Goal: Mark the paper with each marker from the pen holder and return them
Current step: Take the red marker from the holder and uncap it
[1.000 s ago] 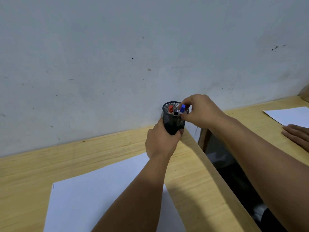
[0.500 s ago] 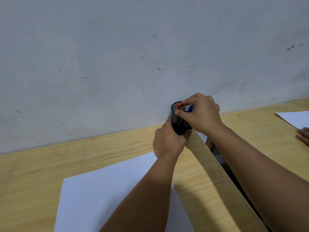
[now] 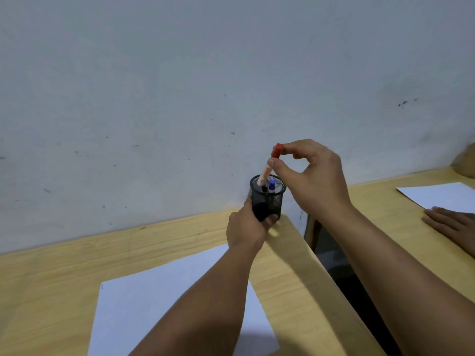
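A black mesh pen holder (image 3: 272,197) stands at the far right corner of the wooden desk, against the wall. My left hand (image 3: 248,228) grips its lower part. My right hand (image 3: 312,176) pinches a red-capped marker (image 3: 270,164) near its cap, with the marker tilted and its lower end still inside the holder. A blue-capped marker (image 3: 272,185) and a black-capped marker (image 3: 264,188) stand in the holder. A white sheet of paper (image 3: 154,304) lies on the desk in front of me, partly under my left forearm.
The wooden desk (image 3: 51,278) ends at a right edge with a dark gap (image 3: 341,273) beside it. A second desk (image 3: 385,201) to the right holds another white sheet (image 3: 442,196) and another person's hand (image 3: 455,224). A grey wall stands directly behind.
My right hand has risen from the holder's rim, drawing the red-capped marker upward, most of the way out. My left hand keeps its grip on the holder.
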